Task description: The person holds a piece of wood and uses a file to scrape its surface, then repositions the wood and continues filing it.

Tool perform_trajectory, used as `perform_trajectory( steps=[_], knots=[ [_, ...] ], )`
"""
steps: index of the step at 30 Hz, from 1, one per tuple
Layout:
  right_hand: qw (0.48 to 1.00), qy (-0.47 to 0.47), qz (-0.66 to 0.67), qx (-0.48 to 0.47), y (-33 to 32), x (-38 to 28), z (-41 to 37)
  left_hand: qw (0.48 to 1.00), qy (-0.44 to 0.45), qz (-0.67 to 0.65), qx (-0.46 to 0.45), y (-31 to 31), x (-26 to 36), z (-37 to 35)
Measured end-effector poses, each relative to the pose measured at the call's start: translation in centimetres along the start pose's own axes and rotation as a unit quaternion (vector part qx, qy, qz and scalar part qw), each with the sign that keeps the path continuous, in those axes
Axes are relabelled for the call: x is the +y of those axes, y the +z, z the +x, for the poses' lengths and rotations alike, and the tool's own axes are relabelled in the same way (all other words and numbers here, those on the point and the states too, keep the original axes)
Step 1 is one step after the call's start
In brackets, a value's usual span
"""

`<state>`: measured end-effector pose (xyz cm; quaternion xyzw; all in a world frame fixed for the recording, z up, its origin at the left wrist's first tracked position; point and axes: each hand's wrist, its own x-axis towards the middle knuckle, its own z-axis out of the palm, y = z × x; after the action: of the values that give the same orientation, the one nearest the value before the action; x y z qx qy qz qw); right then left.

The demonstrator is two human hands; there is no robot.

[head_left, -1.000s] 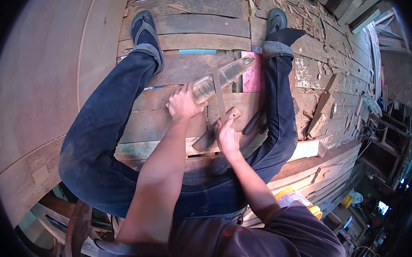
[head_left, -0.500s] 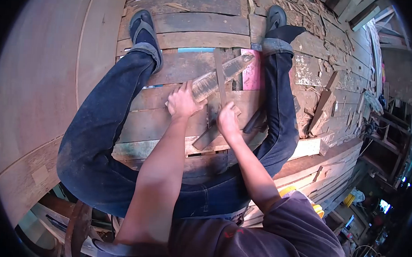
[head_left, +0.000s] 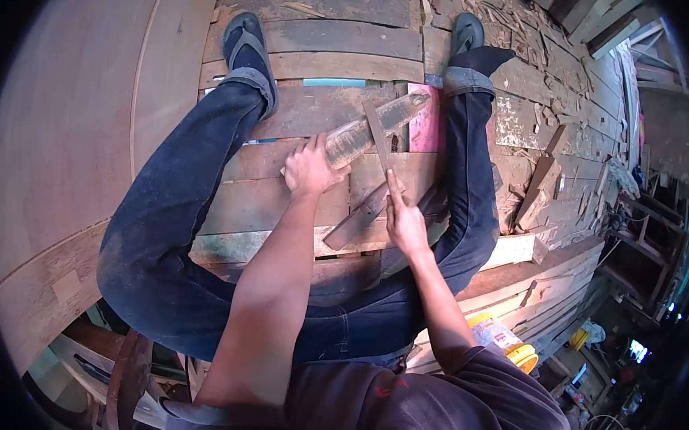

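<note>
The worn block point(head_left: 352, 140) lay on the plank floor point(head_left: 248, 204), its near end clamped by the left hand point(head_left: 313, 169). The right hand point(head_left: 408, 224) gripped a flat blade point(head_left: 376, 131) crossing it. Apparently, rubbing was underway; the next move called for steadying the block.

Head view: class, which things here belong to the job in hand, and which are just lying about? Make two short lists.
Seemingly in use:
- long block, held by the left hand
- flat bar, in the right hand, across the block

Probably lying about:
- wood scraps
- pink sheet
- yellow-lidded container
</note>
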<state>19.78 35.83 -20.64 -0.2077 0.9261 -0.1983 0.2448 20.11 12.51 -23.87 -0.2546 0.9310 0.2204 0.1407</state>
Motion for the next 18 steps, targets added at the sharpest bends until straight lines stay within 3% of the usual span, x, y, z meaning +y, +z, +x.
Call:
perform_trajectory(
  steps=[3,4,8,13,16,18],
  knots=[
    [1.000,0.023,0.003,-0.003,2.3,-0.6,0.7,1.000,-0.005,0.004,-0.011,-0.3,0.1,0.1],
    [0.999,-0.010,0.022,0.048,3.2,-0.6,1.7,1.000,-0.009,0.004,-0.020,-0.4,0.2,0.2],
    [0.993,-0.040,0.045,0.098,4.0,-1.1,7.0,1.000,-0.004,-0.007,-0.002,0.0,0.1,0.1],
    [0.995,0.014,0.079,0.060,6.0,-1.3,-1.2,0.998,0.026,-0.004,0.058,0.9,-0.4,0.2],
    [0.987,-0.054,0.079,0.129,7.1,-1.0,1.0,0.999,0.021,-0.005,0.044,0.6,-0.3,0.3],
    [0.990,-0.036,0.054,0.126,5.5,-2.1,6.5,0.999,0.023,-0.005,0.048,0.8,-0.3,0.2]
  ],
)
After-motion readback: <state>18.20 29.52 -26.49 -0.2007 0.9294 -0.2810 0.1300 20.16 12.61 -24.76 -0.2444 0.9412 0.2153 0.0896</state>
